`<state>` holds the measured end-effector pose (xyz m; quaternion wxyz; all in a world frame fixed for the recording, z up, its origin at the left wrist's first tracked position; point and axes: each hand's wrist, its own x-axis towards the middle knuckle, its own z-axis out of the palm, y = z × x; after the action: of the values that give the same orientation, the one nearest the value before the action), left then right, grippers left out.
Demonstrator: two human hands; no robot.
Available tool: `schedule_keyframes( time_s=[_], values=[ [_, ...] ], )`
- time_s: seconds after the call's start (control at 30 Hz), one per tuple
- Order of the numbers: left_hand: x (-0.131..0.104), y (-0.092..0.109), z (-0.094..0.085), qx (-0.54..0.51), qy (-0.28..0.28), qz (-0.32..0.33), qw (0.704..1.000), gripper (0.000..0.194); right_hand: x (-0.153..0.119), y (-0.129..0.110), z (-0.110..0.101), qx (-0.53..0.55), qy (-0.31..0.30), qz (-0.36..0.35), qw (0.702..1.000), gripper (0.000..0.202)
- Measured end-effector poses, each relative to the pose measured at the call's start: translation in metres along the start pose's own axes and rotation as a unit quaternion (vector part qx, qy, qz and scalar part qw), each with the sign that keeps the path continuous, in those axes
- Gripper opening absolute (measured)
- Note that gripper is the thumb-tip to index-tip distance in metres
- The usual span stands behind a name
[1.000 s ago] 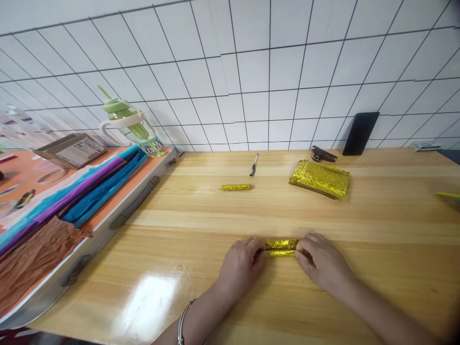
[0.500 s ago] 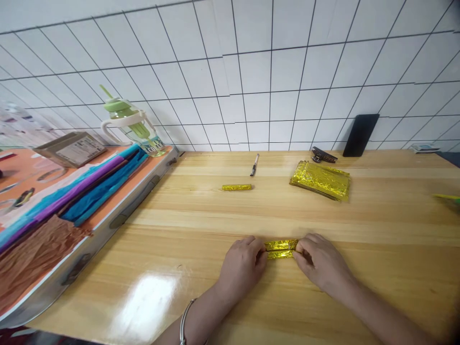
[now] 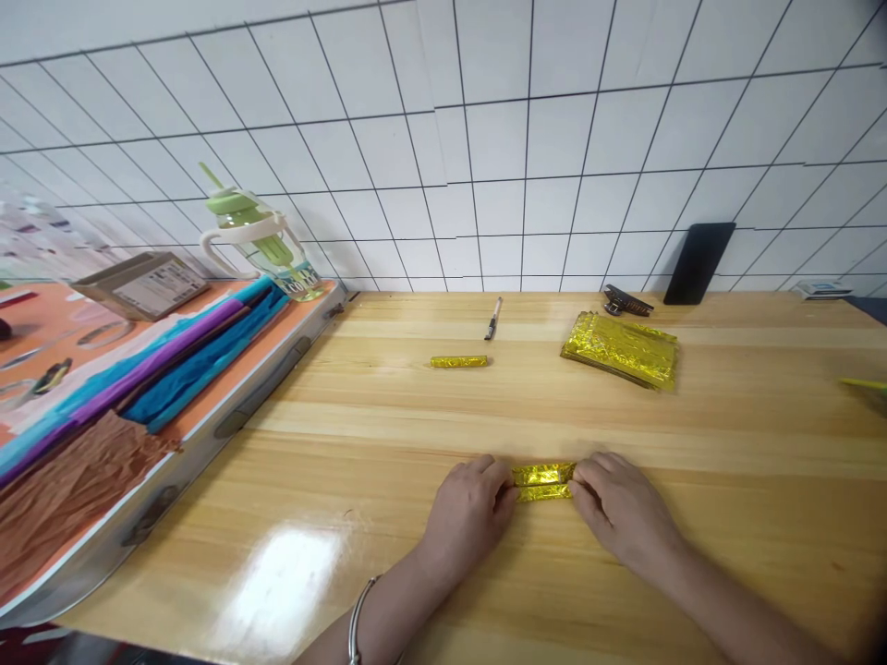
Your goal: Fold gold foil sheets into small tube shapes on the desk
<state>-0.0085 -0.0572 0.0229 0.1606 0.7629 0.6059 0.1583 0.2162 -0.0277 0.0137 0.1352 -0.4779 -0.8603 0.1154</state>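
Note:
A gold foil strip (image 3: 544, 475) lies across the wooden table between my hands, with a lengthwise line dividing it into two bands. My left hand (image 3: 471, 508) pinches its left end, and a silver bangle circles that wrist. Closed on the right end is my right hand (image 3: 620, 503), thumb and fingers together. My fingertips cover both ends of the strip. Farther back lies a narrow gold foil roll (image 3: 458, 362). A stack of gold foil sheets (image 3: 620, 351) rests at the back right.
Behind the roll is a pen (image 3: 493, 319). A hair clip (image 3: 627, 301) and an upright black phone-like object (image 3: 698, 263) stand near the tiled wall. On the left, an orange surface (image 3: 200, 416) holds crepe paper, a cardboard box (image 3: 142, 284) and a green-lidded bottle (image 3: 267, 242).
The foil strip's lower band looks slightly narrower at my fingers. Both hands keep their hold, and the whole view has shifted slightly.

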Motion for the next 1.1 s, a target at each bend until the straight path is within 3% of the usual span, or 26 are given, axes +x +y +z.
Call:
schedule_keyframes(
  time_s=[0.37, 0.73, 0.83, 1.0, 1.1],
  values=[
    [0.002, -0.002, 0.005, 0.060, -0.009, -0.009, 0.998, 0.011, -0.002, 0.001, 0.006, -0.046, 0.028, 0.012, 0.998, 0.016],
    [0.002, 0.000, 0.005, 0.065, -0.012, -0.004, 0.998, 0.009, 0.000, 0.001, 0.001, -0.050, 0.000, 0.021, 0.999, 0.016],
    [0.001, 0.003, 0.002, 0.057, -0.011, 0.037, 0.998, 0.011, 0.000, 0.001, 0.001, -0.053, -0.007, 0.023, 0.998, 0.015],
    [-0.002, 0.008, -0.003, 0.052, -0.041, 0.191, 0.979, 0.027, -0.002, 0.002, 0.003, -0.045, -0.005, 0.024, 0.999, 0.014],
    [-0.005, 0.011, -0.003, 0.067, -0.053, 0.224, 0.971, 0.030, -0.002, 0.003, 0.004, -0.042, -0.006, 0.023, 0.999, 0.014]
  ],
)
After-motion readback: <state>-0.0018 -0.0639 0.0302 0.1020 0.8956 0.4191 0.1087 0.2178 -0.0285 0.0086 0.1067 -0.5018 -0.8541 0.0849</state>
